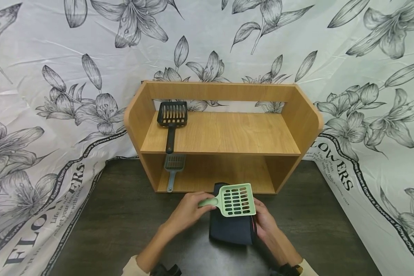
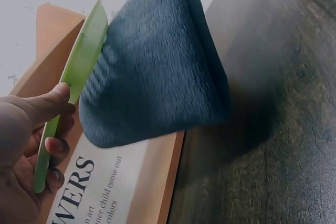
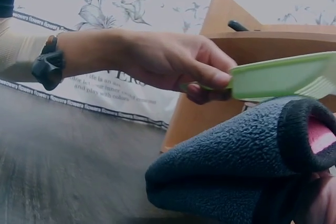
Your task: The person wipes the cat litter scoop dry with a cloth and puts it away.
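Note:
My left hand (image 1: 191, 209) pinches the handle of a light green slotted litter scoop (image 1: 237, 200) between thumb and fingers. The scoop is held level, its slotted head pointing right. Under it hangs a folded dark blue fleecy cloth (image 1: 231, 229), which my right hand (image 1: 265, 220) grips at its right side. In the left wrist view the cloth (image 2: 152, 61) lies up against the scoop's head (image 2: 86, 51). A pink patch (image 3: 320, 134) shows inside the cloth's fold in the right wrist view, where much of my right hand is out of frame.
Behind my hands stands a two-tier wooden shelf (image 1: 224, 132) on the dark table (image 1: 117, 230). A black slotted scoop (image 1: 172, 119) lies on its upper board at left, handle over the front edge. A grey scoop (image 1: 174, 165) lies on the lower board. Flower-printed cloth (image 1: 100, 30) hangs behind.

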`<state>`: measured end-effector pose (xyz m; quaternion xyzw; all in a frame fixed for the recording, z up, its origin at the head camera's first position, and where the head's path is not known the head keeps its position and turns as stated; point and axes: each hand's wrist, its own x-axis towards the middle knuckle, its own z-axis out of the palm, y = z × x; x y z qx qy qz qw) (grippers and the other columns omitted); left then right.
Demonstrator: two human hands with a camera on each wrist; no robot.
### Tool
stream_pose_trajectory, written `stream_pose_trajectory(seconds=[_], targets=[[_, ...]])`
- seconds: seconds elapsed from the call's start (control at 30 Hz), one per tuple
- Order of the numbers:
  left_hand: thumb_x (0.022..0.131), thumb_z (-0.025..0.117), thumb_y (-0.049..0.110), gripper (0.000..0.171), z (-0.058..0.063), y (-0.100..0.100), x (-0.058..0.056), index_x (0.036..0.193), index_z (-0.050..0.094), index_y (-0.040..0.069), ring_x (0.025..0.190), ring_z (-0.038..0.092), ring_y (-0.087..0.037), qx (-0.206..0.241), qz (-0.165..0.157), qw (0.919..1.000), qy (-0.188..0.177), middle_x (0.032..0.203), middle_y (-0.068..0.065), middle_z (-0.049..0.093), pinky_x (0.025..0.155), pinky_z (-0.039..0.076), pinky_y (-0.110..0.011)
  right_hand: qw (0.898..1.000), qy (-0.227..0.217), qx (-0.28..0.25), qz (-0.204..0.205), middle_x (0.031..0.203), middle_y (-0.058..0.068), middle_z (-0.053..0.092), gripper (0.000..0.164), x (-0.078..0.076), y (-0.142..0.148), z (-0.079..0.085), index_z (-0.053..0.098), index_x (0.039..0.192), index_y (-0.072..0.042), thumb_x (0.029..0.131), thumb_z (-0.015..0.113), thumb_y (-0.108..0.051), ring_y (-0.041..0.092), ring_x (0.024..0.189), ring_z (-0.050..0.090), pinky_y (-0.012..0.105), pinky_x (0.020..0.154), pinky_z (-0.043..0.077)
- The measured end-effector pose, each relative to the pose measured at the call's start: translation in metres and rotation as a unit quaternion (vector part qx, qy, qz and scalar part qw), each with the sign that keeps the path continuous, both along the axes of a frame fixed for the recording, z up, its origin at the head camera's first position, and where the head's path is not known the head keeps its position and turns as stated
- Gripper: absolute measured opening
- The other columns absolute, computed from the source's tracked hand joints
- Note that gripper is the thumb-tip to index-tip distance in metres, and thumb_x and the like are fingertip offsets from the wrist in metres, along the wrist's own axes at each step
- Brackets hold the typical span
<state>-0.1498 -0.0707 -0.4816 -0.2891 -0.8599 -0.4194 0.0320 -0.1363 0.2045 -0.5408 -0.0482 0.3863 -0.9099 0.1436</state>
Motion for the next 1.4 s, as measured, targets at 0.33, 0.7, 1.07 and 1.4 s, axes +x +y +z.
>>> stream_pose_trajectory(seconds=[0.33, 0.7, 1.07, 1.4], targets=[[0.092, 0.082, 0.015, 0.024, -0.005, -0.005, -0.001, 0.115, 0.079, 0.008, 0.098, 0.073, -0.011, 0.019, -0.005, 0.9998, 0.003, 0.109, -0.001, 0.080, 0.084, 0.059, -0.032, 0.998, 0.006, -0.022, 0.059, 0.133, 0.010, 0.072, 0.054, -0.006, 0.024, 0.016, 0.070, 0.137, -0.015, 0.110, 0.030, 0.009, 0.022, 0.120, 0.071, 0.034, 0.095, 0.058], [0.093, 0.081, 0.015, 0.025, -0.007, -0.010, 0.000, 0.117, 0.079, 0.008, 0.096, 0.072, -0.009, 0.012, 0.010, 0.9998, -0.016, 0.109, 0.001, 0.079, 0.082, 0.058, -0.031, 0.995, 0.029, -0.059, 0.073, 0.136, 0.012, 0.070, 0.051, -0.007, 0.041, 0.031, 0.061, 0.146, -0.006, 0.112, 0.026, 0.008, 0.024, 0.121, 0.070, 0.036, 0.098, 0.058], [0.090, 0.083, 0.010, 0.022, -0.015, -0.015, -0.001, 0.112, 0.080, 0.009, 0.095, 0.073, -0.012, 0.007, 0.021, 0.9997, -0.003, 0.107, 0.000, 0.080, 0.083, 0.059, -0.033, 0.997, 0.032, -0.051, 0.047, 0.132, 0.011, 0.072, 0.051, -0.003, 0.053, 0.043, 0.061, 0.147, -0.006, 0.111, 0.028, 0.008, 0.023, 0.115, 0.072, 0.034, 0.094, 0.059], [0.090, 0.085, 0.018, 0.024, -0.017, -0.021, -0.007, 0.112, 0.080, 0.010, 0.085, 0.071, -0.010, -0.043, 0.095, 0.9938, 0.037, 0.102, 0.000, 0.079, 0.072, 0.055, -0.032, 0.976, 0.115, 0.137, -0.121, 0.131, 0.002, 0.067, 0.043, 0.010, 0.046, 0.053, 0.061, 0.144, -0.002, 0.105, 0.051, 0.012, 0.018, 0.112, 0.070, 0.032, 0.086, 0.061]])
